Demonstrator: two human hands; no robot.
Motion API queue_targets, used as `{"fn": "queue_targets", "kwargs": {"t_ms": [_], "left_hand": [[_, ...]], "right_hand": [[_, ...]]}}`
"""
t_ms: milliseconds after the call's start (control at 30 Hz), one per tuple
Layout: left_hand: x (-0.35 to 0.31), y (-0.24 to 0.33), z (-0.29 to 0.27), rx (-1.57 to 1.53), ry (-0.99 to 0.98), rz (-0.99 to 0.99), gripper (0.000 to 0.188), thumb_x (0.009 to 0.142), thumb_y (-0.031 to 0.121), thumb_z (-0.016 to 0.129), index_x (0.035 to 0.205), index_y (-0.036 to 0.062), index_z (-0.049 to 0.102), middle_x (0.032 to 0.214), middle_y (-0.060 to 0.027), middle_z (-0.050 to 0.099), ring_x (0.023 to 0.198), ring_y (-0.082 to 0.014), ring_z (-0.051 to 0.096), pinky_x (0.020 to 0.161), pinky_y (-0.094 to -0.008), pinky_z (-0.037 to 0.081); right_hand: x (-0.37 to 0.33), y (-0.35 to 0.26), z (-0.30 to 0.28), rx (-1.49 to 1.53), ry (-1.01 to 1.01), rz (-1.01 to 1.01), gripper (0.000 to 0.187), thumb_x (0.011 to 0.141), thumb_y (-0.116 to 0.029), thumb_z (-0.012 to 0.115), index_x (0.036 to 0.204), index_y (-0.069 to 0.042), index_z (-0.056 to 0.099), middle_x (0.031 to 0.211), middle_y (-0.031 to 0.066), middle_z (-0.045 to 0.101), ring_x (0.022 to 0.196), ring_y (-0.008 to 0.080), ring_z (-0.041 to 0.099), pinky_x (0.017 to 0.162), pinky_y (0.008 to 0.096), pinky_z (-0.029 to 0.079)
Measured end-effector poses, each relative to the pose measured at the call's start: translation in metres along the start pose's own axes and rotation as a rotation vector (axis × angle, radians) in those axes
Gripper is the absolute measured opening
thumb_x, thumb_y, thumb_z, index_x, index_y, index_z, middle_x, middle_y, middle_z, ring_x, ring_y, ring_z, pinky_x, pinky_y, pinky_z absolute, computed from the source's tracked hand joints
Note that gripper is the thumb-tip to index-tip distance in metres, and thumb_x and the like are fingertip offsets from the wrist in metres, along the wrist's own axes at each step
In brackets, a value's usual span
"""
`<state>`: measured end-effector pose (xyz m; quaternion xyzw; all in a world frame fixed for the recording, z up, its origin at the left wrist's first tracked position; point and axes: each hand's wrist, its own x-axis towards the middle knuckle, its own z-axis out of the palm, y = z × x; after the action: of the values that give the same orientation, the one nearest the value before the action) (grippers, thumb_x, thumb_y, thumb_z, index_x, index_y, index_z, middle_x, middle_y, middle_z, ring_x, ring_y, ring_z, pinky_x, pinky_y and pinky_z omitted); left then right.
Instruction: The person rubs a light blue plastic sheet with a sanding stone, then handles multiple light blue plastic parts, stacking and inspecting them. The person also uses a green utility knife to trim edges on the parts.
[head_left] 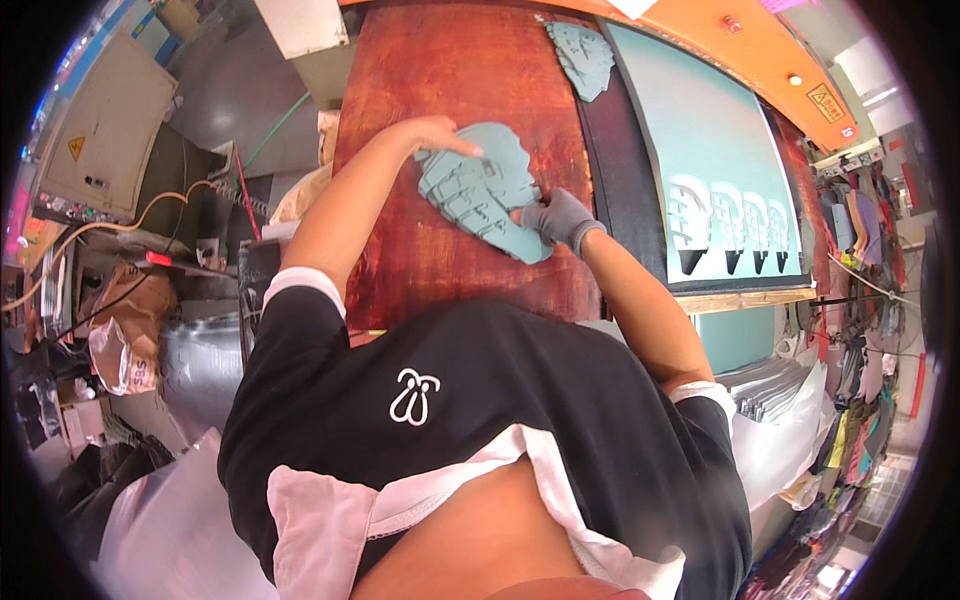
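A fanned bunch of grey-green cut sheet pieces [490,190], with curved outlines and slots, is between my two hands over a red-brown board. My left hand [440,137], bare, grips its upper left edge with the thumb lying across the top piece. At the lower right edge, my right hand [562,218] in a grey glove pinches the bunch; some of its fingers are hidden. Another small stack of similar pieces [582,60] lies at the far side of the board. To the right is a large pale green sheet [700,130] with several shaped cut-outs along its near edge.
The red-brown board [400,60] lies before me. An orange machine beam [740,45] with buttons crosses the far right. Below the sheet stands a pile of thin sheets [770,390]. A grey cabinet [110,130], cables and a brown paper sack [130,330] are on the left.
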<state>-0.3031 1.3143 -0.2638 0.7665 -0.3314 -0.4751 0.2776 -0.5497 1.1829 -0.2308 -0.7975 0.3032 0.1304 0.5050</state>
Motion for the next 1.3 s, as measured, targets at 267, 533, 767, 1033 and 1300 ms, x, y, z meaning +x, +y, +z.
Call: {"fn": "queue_targets", "kwargs": {"t_ms": [267, 533, 767, 1033, 1300], "left_hand": [[-0.044, -0.013, 0.023, -0.239, 0.221, 0.220, 0.073, 0.069, 0.029, 0.078, 0.124, -0.0064, 0.047, 0.120, -0.0197, 0.055, 0.112, -0.0247, 0.053, 0.093, -0.0356, 0.043], [-0.053, -0.032, 0.040, -0.367, 0.293, 0.297, 0.065, 0.068, 0.026, 0.079, 0.118, -0.0024, 0.049, 0.113, -0.0167, 0.057, 0.105, -0.0231, 0.055, 0.090, -0.0346, 0.044], [-0.058, -0.035, 0.040, -0.457, 0.212, 0.338, 0.059, 0.069, 0.023, 0.078, 0.115, 0.0012, 0.048, 0.107, -0.0119, 0.057, 0.101, -0.0201, 0.055, 0.088, -0.0340, 0.044], [-0.121, -0.037, 0.060, -0.217, 0.527, 0.731, 0.067, 0.064, 0.015, 0.081, 0.119, 0.0026, 0.046, 0.118, -0.0135, 0.054, 0.108, -0.0222, 0.053, 0.094, -0.0347, 0.041], [-0.110, -0.049, 0.085, 0.012, 0.638, 0.606, 0.108, 0.063, 0.015, 0.083, 0.145, 0.0041, 0.014, 0.147, -0.0220, 0.020, 0.137, -0.0346, 0.024, 0.110, -0.0404, 0.029]], "right_hand": [[0.009, 0.007, 0.009, -0.066, 0.035, -0.064, 0.081, 0.060, -0.031, 0.082, 0.122, 0.009, 0.047, 0.115, 0.0198, 0.059, 0.105, 0.0265, 0.060, 0.085, 0.0352, 0.049], [0.006, 0.000, 0.013, 0.058, -0.026, -0.125, 0.070, 0.070, -0.026, 0.078, 0.124, 0.008, 0.049, 0.113, 0.0182, 0.061, 0.102, 0.0248, 0.060, 0.088, 0.0359, 0.048], [0.003, 0.004, 0.024, 0.227, -0.161, -0.118, 0.072, 0.069, -0.027, 0.078, 0.122, 0.010, 0.047, 0.109, 0.0160, 0.063, 0.104, 0.0224, 0.059, 0.091, 0.0355, 0.046], [-0.049, -0.016, 0.019, -0.494, 0.421, -0.796, 0.052, 0.062, -0.019, 0.079, 0.100, -0.001, 0.048, 0.088, 0.0142, 0.057, 0.079, 0.0311, 0.059, 0.070, 0.0391, 0.047], [-0.037, -0.006, 0.027, -0.713, 0.361, -0.826, 0.069, 0.062, -0.027, 0.077, 0.120, -0.008, 0.045, 0.102, 0.0147, 0.058, 0.092, 0.0334, 0.058, 0.076, 0.0423, 0.047]]}}
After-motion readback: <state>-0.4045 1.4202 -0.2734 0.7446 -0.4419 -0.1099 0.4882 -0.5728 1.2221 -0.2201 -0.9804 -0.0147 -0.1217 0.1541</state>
